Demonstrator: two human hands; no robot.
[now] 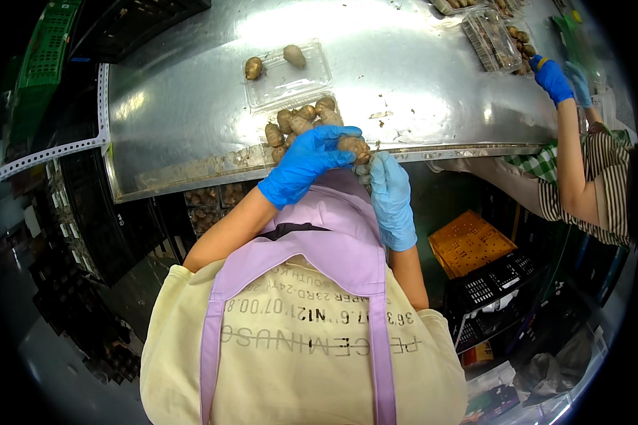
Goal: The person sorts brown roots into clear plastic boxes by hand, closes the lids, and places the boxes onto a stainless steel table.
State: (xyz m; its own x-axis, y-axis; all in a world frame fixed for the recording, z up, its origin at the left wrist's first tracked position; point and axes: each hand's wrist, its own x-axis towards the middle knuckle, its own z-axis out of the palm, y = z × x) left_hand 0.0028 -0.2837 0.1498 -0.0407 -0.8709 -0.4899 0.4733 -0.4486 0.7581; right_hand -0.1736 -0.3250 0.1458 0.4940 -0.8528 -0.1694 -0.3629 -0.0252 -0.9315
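The left hand [315,156], in a darker blue glove, reaches in from the lower left, its fingers clamped on a brown tuber [354,149]. The right hand [393,202], in a pale blue glove, points upward beside the tuber's right end, fingers bunched; whether it grips anything cannot be told. The tuber appears at the near edge of the metal desk [439,92], long axis running sideways, right end slightly nearer the body. Beyond, more tubers [300,125] lie clustered near a clear plastic tray [280,85].
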